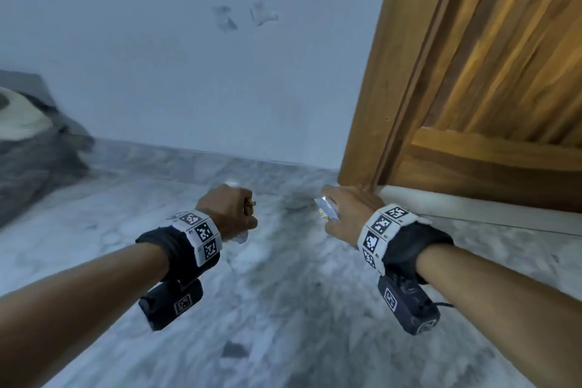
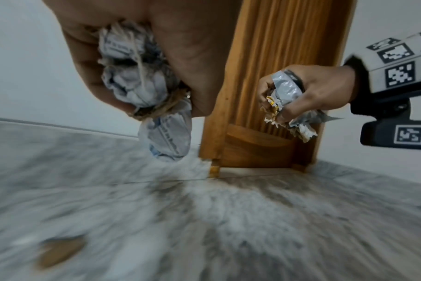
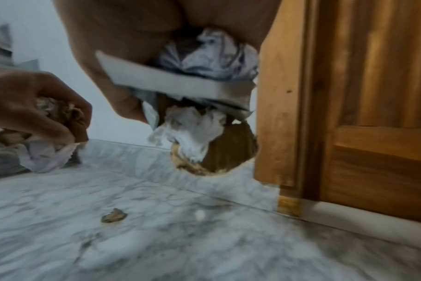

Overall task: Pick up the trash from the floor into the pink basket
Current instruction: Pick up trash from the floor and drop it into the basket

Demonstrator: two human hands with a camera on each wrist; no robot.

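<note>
My left hand (image 1: pixel 234 209) grips a bundle of crumpled printed paper and brown twine (image 2: pixel 142 81), its lower end hanging out below the fist. My right hand (image 1: pixel 341 214) grips a wad of trash: a silvery wrapper (image 2: pixel 285 87), a white card strip (image 3: pixel 171 81), crumpled tissue (image 3: pixel 192 131) and a round brown piece (image 3: pixel 226 152). Both hands hang above the marble floor (image 1: pixel 283 293), level with each other and apart. A small brown scrap (image 3: pixel 114 218) and a white crumb (image 3: pixel 199 215) lie on the floor below. The pink basket is not in view.
A wooden door (image 1: pixel 472 72) stands close on the right, its frame just beyond my right hand. A pale wall (image 1: pixel 189 72) faces me. Grey bedding (image 1: pixel 34 148) lies at the far left. A dark scrap (image 1: pixel 234 350) lies on the floor near me.
</note>
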